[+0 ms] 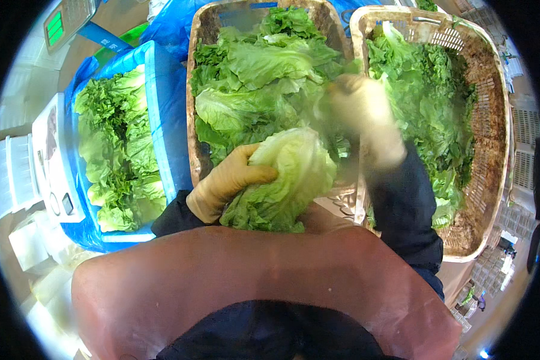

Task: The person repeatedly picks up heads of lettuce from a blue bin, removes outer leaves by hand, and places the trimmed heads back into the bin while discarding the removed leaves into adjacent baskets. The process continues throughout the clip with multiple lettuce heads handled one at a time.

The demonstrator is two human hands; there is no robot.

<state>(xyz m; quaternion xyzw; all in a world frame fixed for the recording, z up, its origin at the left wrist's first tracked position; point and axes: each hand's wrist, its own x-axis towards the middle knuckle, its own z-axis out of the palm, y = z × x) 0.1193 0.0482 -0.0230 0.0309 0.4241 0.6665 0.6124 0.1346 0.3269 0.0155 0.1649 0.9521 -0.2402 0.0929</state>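
Note:
My left hand (227, 182), in a pale yellow glove, grips a head of leafy lettuce (283, 180) above my lap, its pale base turned up. My right hand (362, 112), gloved too, is blurred by motion over the near rims of two crates, up and to the right of that head; blurred green lies by its fingers, and whether it holds a leaf I cannot tell. Beneath and beyond both hands, loose lettuce leaves (270, 63) heap in the middle plastic crate (192, 90). More lettuce (423, 99) lies in the brown-stained right crate (486, 180).
At the left, a light blue crate (157, 130) lined with blue plastic film holds rows of lettuce heads (117, 153). A scale display (55, 29) stands behind it. White foam boxes (31, 243) are at the far left. A reddish-brown apron (261, 270) covers my lap.

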